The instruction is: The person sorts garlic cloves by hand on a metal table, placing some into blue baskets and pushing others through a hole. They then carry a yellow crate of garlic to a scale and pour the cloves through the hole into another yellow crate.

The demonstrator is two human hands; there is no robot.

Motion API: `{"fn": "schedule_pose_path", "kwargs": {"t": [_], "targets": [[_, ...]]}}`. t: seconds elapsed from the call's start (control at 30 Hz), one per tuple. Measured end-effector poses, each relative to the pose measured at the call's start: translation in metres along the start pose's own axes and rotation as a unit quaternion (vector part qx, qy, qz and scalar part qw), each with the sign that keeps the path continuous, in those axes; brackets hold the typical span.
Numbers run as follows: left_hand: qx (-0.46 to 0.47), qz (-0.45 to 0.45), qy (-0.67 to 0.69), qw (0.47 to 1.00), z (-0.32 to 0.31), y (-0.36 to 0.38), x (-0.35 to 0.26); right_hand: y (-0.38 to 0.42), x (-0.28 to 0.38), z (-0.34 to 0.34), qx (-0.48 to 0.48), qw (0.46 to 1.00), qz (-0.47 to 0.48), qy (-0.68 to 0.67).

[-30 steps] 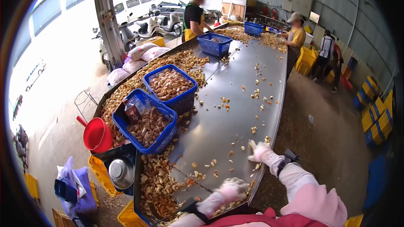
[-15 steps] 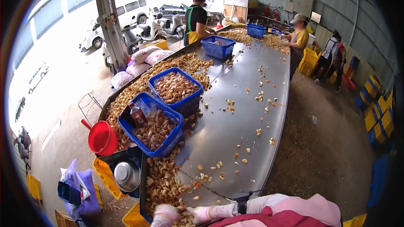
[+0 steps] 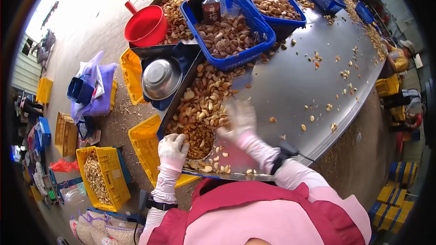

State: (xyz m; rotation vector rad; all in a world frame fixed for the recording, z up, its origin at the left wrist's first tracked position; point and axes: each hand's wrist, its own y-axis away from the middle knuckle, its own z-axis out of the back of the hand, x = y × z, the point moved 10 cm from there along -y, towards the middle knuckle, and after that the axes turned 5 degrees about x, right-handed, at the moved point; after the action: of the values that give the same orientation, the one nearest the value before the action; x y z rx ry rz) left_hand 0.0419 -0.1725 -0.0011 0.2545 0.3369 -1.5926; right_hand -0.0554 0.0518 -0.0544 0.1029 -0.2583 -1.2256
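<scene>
My left hand (image 3: 173, 149), in a white glove, is at the table's left edge with its fingers curled; what they hold, if anything, is hidden. Beside it, a round patch of small brown pieces (image 3: 199, 140) sits at the table's near corner. My right hand (image 3: 240, 117), also gloved and blurred by motion, reaches over the metal table (image 3: 299, 86) with thumb and fingers apart. It is next to a heap of pale tan, nut-like pieces (image 3: 206, 102). Beyond stands a blue basket (image 3: 227, 66) of similar pieces, with a dark bottle (image 3: 211, 8) inside.
A red dipper (image 3: 145, 26) and a steel bowl (image 3: 161, 79) are left of the table. Yellow crates (image 3: 147, 143) stand below its edge. Another blue basket (image 3: 284, 20) of pieces stands farther back. A co-worker (image 3: 398, 59) is at the right side.
The view has tilted down and swung left. My hands, close together at the near edge before, are now apart, the right one farther in over the table.
</scene>
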Motion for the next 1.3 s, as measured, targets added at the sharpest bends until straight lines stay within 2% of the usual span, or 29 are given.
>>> {"fn": "schedule_pose_path", "kwargs": {"t": [0.03,0.07,0.1,0.17,0.23,0.3,0.37,0.47,0.5,0.63,0.67,0.7,0.77,0.8,0.83,0.9,0.93,0.97,1.03,1.1,1.13,1.17,1.2,1.23,1.3], "targets": [[-0.038,0.006,0.027,0.999,0.007,0.000,0.002,-0.004,0.041,-0.021,0.044,0.996,0.071,-0.028],[-0.046,0.009,0.038,0.998,0.009,-0.001,0.002,0.000,0.079,-0.017,0.079,0.993,0.092,0.000],[-0.055,0.010,0.038,0.998,0.009,-0.002,0.002,0.002,0.102,-0.019,0.147,0.976,0.120,-0.111],[-0.066,0.008,0.043,0.997,0.011,-0.001,0.004,-0.012,0.108,0.012,-0.005,0.933,0.241,-0.267],[-0.105,0.000,0.080,0.991,0.020,0.001,0.004,-0.051,0.048,0.056,-0.216,0.907,0.234,-0.276],[-0.147,-0.009,0.108,0.983,0.027,0.004,0.004,-0.113,-0.022,0.025,-0.163,0.964,-0.003,-0.211],[-0.170,-0.009,0.139,0.975,0.036,0.005,0.003,-0.109,0.003,0.057,-0.165,0.974,0.030,-0.153],[-0.178,-0.002,0.139,0.974,0.035,0.006,0.006,-0.119,0.059,0.043,-0.133,0.971,0.094,-0.174],[-0.179,-0.005,0.139,0.974,0.037,0.006,0.006,-0.122,0.075,0.037,-0.123,0.974,0.086,-0.168],[-0.208,-0.008,0.159,0.965,0.039,0.009,0.012,-0.100,0.116,0.017,-0.048,0.975,0.133,-0.174],[-0.216,-0.006,0.169,0.962,0.039,0.010,0.013,-0.093,0.118,0.017,-0.056,0.975,0.135,-0.168],[-0.202,0.012,0.142,0.969,0.035,0.010,0.015,-0.090,0.119,0.015,-0.050,0.975,0.137,-0.166],[0.005,0.056,-0.013,0.998,-0.001,-0.008,0.009,-0.096,0.118,0.018,-0.052,0.980,0.113,-0.155],[0.211,0.167,-0.099,0.958,-0.044,-0.008,0.019,-0.096,0.118,0.019,-0.067,0.978,0.118,-0.157],[0.278,0.214,-0.059,0.935,-0.065,-0.004,0.022,-0.096,0.118,0.019,-0.073,0.977,0.120,-0.159],[0.124,0.173,0.152,0.965,-0.050,-0.009,0.011,-0.097,0.118,0.014,-0.079,0.978,0.117,-0.156],[-0.030,0.138,0.185,0.972,-0.001,-0.010,0.007,-0.095,0.119,0.017,-0.091,0.974,0.135,-0.156],[-0.183,0.098,0.212,0.955,0.046,0.001,0.007,-0.093,0.121,0.013,-0.074,0.976,0.143,-0.144],[-0.324,0.158,0.171,0.917,0.081,0.039,0.046,-0.078,0.125,0.016,-0.065,0.967,0.181,-0.168],[-0.364,0.293,0.222,0.856,0.051,0.087,0.120,-0.060,0.130,0.012,-0.052,0.962,0.213,-0.164],[-0.368,0.301,0.221,0.852,0.038,0.102,0.139,-0.049,0.134,0.010,-0.043,0.956,0.239,-0.164],[-0.278,0.395,0.301,0.823,-0.004,0.119,0.170,-0.035,0.142,0.006,0.000,0.949,0.276,-0.150],[-0.183,0.480,0.376,0.771,-0.055,0.143,0.195,-0.025,0.143,0.007,0.007,0.921,0.322,-0.220],[-0.173,0.460,0.366,0.791,-0.092,0.161,0.213,-0.020,0.142,0.007,0.018,0.885,0.366,-0.288],[-0.178,0.412,0.390,0.804,-0.139,0.183,0.213,-0.047,0.128,0.022,-0.028,0.898,0.339,-0.280]]}}
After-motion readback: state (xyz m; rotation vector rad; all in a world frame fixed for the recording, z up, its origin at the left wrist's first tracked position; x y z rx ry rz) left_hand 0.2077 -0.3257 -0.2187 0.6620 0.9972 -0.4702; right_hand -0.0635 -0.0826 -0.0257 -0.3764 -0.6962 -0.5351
